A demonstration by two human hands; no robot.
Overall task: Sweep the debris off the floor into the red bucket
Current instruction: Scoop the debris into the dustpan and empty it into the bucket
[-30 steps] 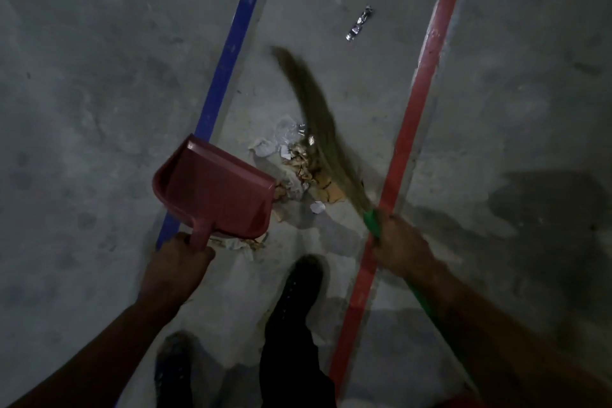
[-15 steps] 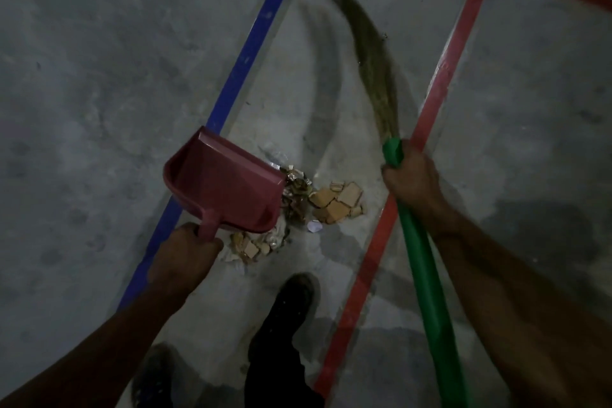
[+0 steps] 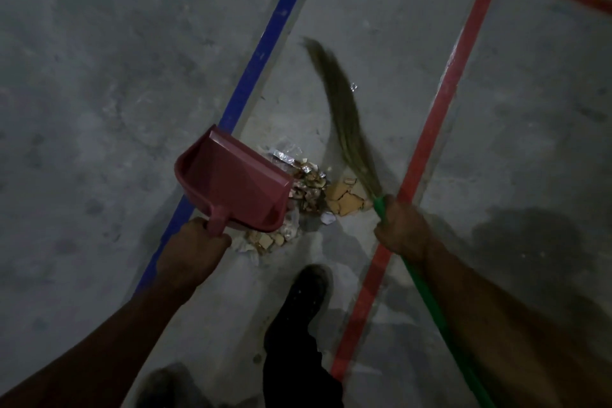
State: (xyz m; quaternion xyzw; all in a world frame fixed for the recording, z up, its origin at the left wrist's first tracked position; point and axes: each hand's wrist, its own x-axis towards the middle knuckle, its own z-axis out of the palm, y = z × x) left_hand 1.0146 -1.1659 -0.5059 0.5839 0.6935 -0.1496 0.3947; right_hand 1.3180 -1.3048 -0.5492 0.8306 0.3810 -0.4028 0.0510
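Between the floor lines, debris (image 3: 311, 189) lay unswept beside the dustpan (image 3: 231, 182) gripped by the left hand (image 3: 195, 248); the broom (image 3: 347, 129) was gripped by the right hand (image 3: 402, 228); no bucket visible.

We see a smooth red plastic dustpan (image 3: 231, 182), a broom (image 3: 344, 122) of dry fibrous bristles on a glossy green handle (image 3: 440, 318), crinkled foil scraps (image 3: 283, 156), and a rough, matt concrete floor (image 3: 99, 76).

Grey concrete floor (image 3: 99, 109) carries blue line (image 3: 265, 43), red line (image 3: 440, 122) and a debris pile (image 3: 318, 189).
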